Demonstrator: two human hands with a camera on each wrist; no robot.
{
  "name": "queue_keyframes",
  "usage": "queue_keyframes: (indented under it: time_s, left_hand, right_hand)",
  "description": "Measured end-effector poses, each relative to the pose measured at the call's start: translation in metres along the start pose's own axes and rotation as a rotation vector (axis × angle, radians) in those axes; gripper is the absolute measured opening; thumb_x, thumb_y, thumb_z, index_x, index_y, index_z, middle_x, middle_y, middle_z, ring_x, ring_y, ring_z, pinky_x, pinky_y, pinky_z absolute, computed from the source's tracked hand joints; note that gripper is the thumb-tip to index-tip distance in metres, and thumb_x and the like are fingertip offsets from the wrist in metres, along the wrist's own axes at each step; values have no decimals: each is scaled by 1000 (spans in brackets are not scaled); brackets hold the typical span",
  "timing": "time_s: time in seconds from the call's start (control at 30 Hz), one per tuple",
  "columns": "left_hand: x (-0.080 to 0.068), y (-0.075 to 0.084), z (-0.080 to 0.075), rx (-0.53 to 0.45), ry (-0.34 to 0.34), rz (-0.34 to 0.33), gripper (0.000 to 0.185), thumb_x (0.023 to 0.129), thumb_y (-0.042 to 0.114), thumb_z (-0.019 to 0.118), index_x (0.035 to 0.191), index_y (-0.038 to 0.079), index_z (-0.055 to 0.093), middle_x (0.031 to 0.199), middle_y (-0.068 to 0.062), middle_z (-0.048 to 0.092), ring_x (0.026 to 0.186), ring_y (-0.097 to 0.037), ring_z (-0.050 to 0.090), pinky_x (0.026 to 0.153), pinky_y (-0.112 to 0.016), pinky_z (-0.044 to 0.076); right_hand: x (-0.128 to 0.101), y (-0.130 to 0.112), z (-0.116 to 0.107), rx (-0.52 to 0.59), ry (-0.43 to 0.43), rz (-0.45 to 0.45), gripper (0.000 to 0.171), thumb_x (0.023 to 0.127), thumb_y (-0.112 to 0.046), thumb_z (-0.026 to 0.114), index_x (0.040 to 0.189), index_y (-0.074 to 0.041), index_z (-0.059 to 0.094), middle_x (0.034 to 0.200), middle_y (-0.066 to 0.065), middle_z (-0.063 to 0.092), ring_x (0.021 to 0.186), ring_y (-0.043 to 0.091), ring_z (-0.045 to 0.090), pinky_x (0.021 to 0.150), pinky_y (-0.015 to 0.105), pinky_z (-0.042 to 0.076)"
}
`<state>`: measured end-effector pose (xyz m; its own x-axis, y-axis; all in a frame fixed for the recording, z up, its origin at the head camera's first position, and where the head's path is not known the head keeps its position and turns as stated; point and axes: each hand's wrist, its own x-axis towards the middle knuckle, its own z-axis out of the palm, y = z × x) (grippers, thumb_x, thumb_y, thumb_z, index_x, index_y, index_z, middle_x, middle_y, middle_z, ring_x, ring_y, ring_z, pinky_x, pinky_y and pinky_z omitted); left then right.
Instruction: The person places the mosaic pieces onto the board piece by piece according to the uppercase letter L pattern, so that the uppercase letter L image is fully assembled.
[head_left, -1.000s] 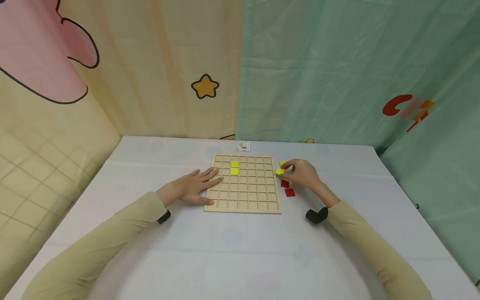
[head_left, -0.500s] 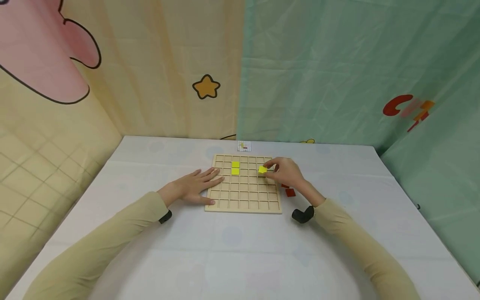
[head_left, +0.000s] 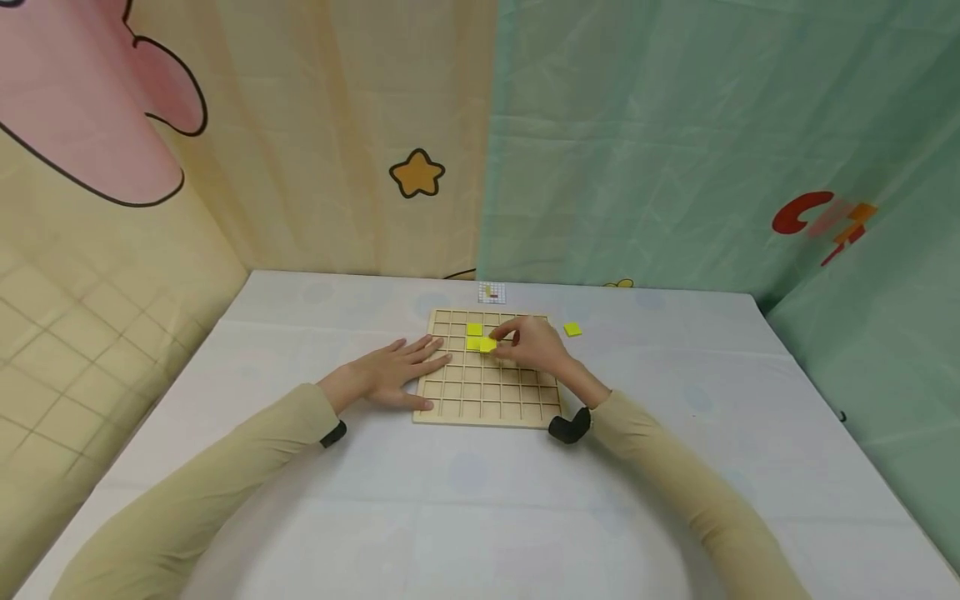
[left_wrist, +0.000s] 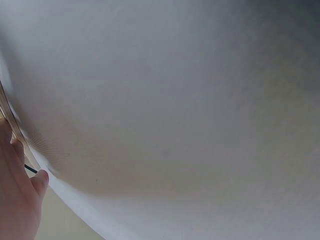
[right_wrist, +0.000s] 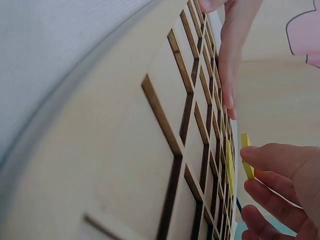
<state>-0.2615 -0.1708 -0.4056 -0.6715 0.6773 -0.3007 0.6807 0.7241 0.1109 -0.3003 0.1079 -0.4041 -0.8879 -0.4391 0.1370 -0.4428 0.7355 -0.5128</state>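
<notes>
Four yellow tiles: two on grid board, one pinched, one loose

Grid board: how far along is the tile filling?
Early. Two yellow tiles sit in the grid board. The right hand pinches a third yellow tile beside them, not yet seated; the left hand rests flat on the board's edge. One spare yellow tile lies on the table; most cells are empty.

I wear long sleeves of a soft beige-khaki cloth on both arms, the left sleeve filling the lower left of the frame, the right sleeve the lower right. At each cuff sits a black wrist strap, the left strap small, the right strap bulkier. Both hands are bare.
</notes>
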Motion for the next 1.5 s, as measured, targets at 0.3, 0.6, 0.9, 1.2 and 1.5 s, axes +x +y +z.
queue_keyframes:
  time_s: [0.3,0.6,0.9,1.2,1.5]
  left_hand:
    - [0,1,0,-5,11,3,82,92,65,42,156,24,11,164,-6,-1,151,-29,-2,119,-56,8]
    - [1,0,1,13,13,-3,82,92,66,41,156,24,10,164,-5,-1,151,-28,-2,119,-56,9]
    - [1,1,-1,2,4,-2,83,92,66,41,156,24,10,164,-6,-2,151,-29,-2,119,-57,8]
    - [-2,1,1,-12,3,-12,83,92,64,43,156,23,10,164,-7,-1,151,-29,-2,119,-57,8]
    - [-1,2,0,4,6,-9,83,92,66,41,156,24,9,164,-6,-2,151,-29,-2,119,-57,9]
  right_hand:
    - [3,-15,12,-13,-92,13,30,79,-33,79,102,-14,76,99,0,75,74,9,62,62,21,46]
    - [3,-16,17,-1,-109,28,29,82,-30,76,105,-13,76,106,2,74,88,14,67,75,28,53]
    - [-2,-14,9,24,-91,43,29,82,-31,76,105,-14,75,103,1,74,79,13,64,66,24,49]
    - [-19,13,-15,52,26,31,24,84,-22,74,106,-12,74,103,6,73,95,23,63,82,38,52]
    - [-49,56,-41,61,140,93,26,83,-13,74,108,-6,73,107,13,72,103,32,62,90,46,50]
